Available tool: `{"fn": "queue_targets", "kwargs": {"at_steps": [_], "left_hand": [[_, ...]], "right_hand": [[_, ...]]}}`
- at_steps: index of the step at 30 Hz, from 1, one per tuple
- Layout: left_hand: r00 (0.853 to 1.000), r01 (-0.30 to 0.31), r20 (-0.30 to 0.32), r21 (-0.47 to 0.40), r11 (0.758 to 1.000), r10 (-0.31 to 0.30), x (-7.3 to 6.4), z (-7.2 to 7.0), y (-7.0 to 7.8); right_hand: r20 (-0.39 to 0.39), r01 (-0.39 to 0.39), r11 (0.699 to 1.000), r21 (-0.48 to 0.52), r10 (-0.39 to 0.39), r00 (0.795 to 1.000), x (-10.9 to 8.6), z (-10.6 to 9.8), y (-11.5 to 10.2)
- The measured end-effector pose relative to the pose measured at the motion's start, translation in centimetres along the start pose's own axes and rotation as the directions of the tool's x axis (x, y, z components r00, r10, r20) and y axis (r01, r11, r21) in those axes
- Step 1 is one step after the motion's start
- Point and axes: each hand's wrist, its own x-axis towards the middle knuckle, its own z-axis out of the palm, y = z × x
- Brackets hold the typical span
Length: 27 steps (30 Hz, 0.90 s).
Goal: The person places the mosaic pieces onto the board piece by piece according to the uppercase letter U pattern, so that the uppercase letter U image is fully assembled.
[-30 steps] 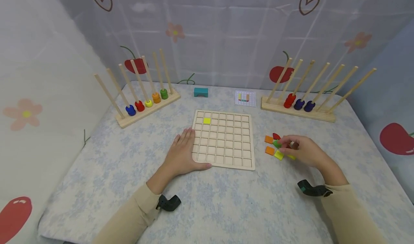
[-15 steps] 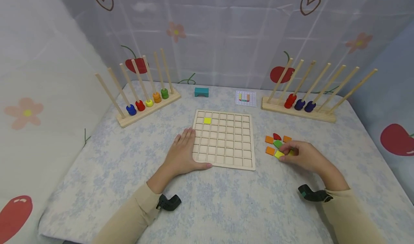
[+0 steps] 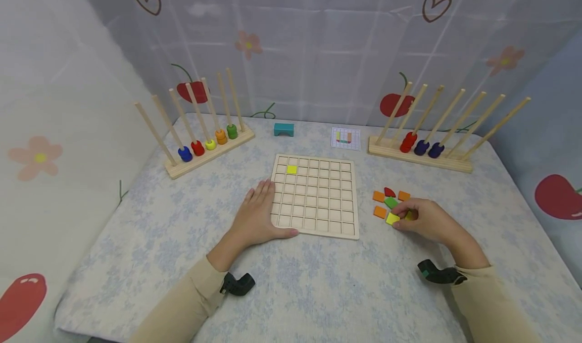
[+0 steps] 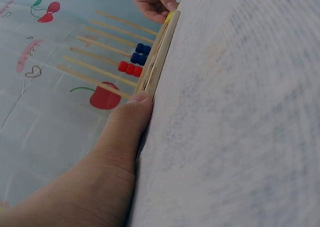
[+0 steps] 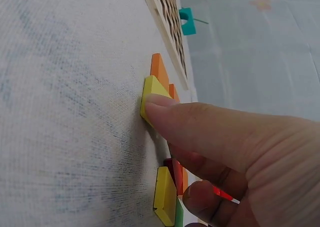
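My left hand [image 3: 254, 215] lies spread along the near left corner of a wooden grid board [image 3: 313, 196], fingers straight at its left side and thumb along the front edge. One yellow square tile [image 3: 291, 169] sits in a cell at the board's upper left. To the right of the board, my right hand [image 3: 425, 219] pinches another yellow square tile [image 3: 392, 218] between thumb and fingers; in the right wrist view the thumb presses on this tile [image 5: 150, 87]. Around it lie orange tiles [image 3: 379, 212], a green piece [image 3: 390, 202] and a red curved piece [image 3: 389, 192].
Peg racks with coloured beads stand at the back left [image 3: 213, 153] and back right [image 3: 420, 153]. Between them are a teal arch block [image 3: 284, 129] and a small printed grid card [image 3: 345, 138]. A second yellow tile [image 5: 165, 194] lies under the right hand.
My right hand has shifted slightly toward me, from over the pile to the yellow tile, uncovering an orange tile behind. My left hand stays put.
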Motion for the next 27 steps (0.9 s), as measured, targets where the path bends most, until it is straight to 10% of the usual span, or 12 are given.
{"fn": "queue_targets", "kwargs": {"at_steps": [15, 27], "left_hand": [[1.000, 0.004, 0.003, -0.003, 1.000, -0.004, 0.1, 0.0, -0.1], [1.000, 0.003, 0.005, -0.013, 1.000, -0.003, 0.1, 0.0, -0.1]], "right_hand": [[0.017, 0.030, 0.995, 0.093, -0.032, 0.999, 1.3, -0.8, 0.3], [0.022, 0.093, 0.982, 0.163, -0.098, 0.995, 5.8, 0.4, -3.5]]}}
